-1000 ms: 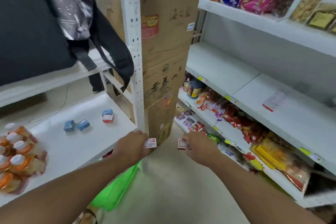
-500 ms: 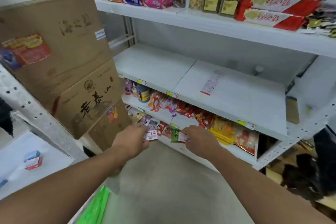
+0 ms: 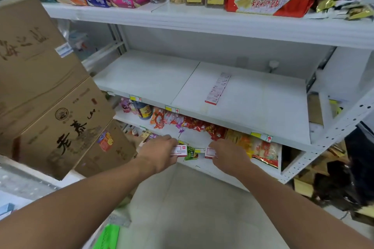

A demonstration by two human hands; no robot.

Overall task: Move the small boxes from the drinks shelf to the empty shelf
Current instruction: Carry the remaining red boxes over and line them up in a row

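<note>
The person has turned from the drinks shelf; the left hand [image 3: 159, 155] and right hand [image 3: 228, 155] each pinch 1 small white-and-red cardboard box [image 3: 179, 150] (carried low), facing the empty white metal shelf [image 3: 253, 107].

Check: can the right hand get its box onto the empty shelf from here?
Probably yes. The right hand grips its box just below the empty shelf, whose front is open; only a paper strip lies there.
</note>
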